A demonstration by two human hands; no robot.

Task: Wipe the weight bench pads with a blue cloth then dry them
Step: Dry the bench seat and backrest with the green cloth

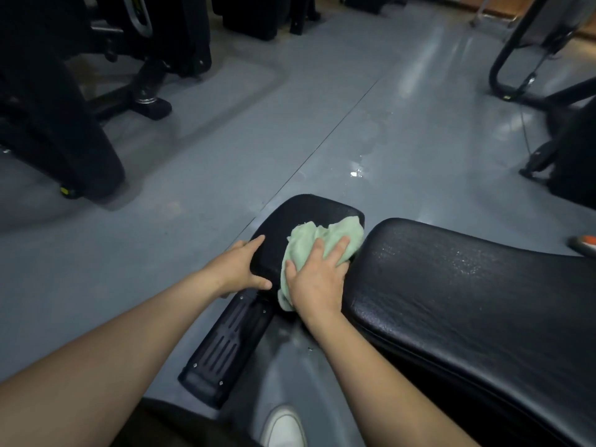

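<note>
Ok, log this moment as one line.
left hand steadies seat pad | right hand presses cloth on it

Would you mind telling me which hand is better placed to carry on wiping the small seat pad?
The right hand. It already presses the cloth flat on the small seat pad, fingers spread over it. The left hand grips that pad's near edge and holds no cloth, so it looks better suited to steadying.

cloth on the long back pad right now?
No, the right hand presses the pale green cloth onto the smaller seat pad, whose edge the left hand grips; the long pad lies beside it uncovered.
</note>
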